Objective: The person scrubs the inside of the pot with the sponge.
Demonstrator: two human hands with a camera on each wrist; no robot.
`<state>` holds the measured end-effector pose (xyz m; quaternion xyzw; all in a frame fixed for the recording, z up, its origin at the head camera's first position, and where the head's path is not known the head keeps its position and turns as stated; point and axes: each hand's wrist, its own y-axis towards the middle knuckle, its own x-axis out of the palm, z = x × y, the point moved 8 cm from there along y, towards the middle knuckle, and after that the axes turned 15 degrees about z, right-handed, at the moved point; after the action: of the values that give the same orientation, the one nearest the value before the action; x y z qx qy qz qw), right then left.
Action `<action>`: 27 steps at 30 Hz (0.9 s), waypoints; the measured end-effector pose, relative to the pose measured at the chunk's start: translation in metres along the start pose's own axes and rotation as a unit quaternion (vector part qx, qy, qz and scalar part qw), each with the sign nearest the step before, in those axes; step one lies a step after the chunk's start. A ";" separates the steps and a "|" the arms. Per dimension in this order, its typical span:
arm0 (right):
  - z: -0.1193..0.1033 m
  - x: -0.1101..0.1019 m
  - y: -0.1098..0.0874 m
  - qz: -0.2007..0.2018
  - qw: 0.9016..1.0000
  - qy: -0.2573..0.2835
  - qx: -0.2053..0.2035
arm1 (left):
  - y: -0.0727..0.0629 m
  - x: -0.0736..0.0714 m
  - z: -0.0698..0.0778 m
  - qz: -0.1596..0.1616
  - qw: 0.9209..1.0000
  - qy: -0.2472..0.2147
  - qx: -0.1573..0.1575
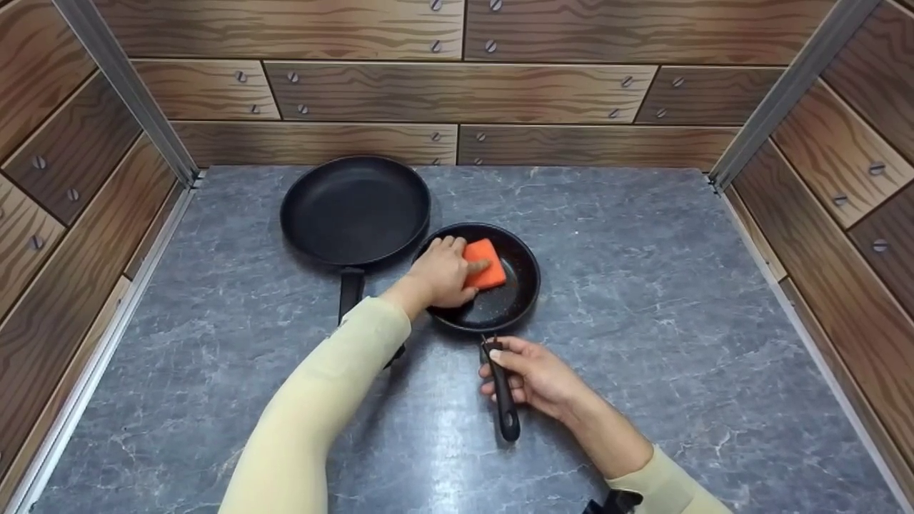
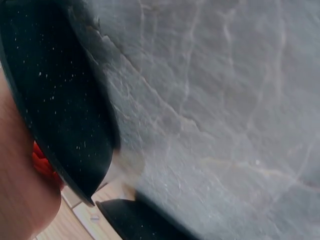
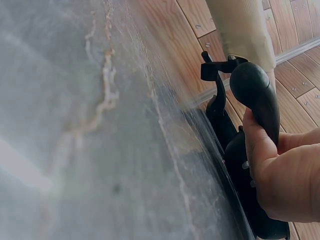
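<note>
A small black frying pan [image 1: 523, 285] with a speckled coating sits near the middle of the tabletop, its handle [image 1: 507, 410] toward me. Inside it lies an orange sponge [image 1: 488, 254]. My left hand [image 1: 443, 275] reaches over the pan's left rim and holds the sponge against the inner surface, one finger stretched across it. In the left wrist view, the hand hides most of the sponge [image 2: 42, 161]. My right hand [image 1: 543, 378] holds the handle near the pan body, thumb on top. The right wrist view shows the handle's rounded end [image 3: 249, 82] above that hand [image 3: 285, 177].
A larger black frying pan [image 1: 357, 210] stands behind and left, close to the small pan's rim; my left forearm covers part of its handle [image 1: 351, 289]. Wood-patterned walls [image 1: 457, 89] enclose the grey marbled tabletop [image 1: 643, 285] at the back and both sides.
</note>
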<state>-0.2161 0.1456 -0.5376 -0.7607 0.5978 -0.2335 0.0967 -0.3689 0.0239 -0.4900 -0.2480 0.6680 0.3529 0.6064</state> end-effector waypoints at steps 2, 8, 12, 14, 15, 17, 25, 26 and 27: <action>0.000 0.000 0.000 0.000 1.000 0.000 0.000 | -0.001 -0.001 -0.003 -0.001 1.000 0.012 -0.001; 0.000 0.000 0.000 0.000 1.000 0.001 0.001 | -0.005 -0.005 -0.011 -0.007 0.999 0.034 0.000; 0.000 0.000 0.000 0.000 1.000 0.005 0.002 | -0.007 -0.007 -0.014 -0.007 0.999 0.051 0.005; 0.000 0.000 0.000 0.001 1.000 0.007 0.003 | -0.008 -0.008 -0.015 -0.008 0.998 0.060 0.007; -0.001 0.000 0.000 0.002 1.000 0.008 0.003 | -0.008 -0.009 -0.015 -0.008 0.998 0.064 0.008; 0.000 -0.001 0.000 0.003 1.000 0.009 0.004 | -0.008 -0.010 -0.015 -0.009 0.997 0.070 0.010; 0.000 -0.001 0.000 0.006 1.000 0.007 0.006 | -0.010 -0.014 -0.014 -0.028 0.997 0.075 0.006; 0.000 0.000 0.000 0.005 1.000 0.008 0.007 | -0.010 -0.014 -0.014 -0.030 0.997 0.075 0.007; 0.000 0.000 0.000 0.006 1.000 0.008 0.007 | -0.011 -0.015 -0.014 -0.032 0.997 0.074 0.008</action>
<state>-0.2159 0.1460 -0.5378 -0.7547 0.6012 -0.2435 0.0982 -0.3675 0.0049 -0.4767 -0.2895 0.7057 0.3086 0.5682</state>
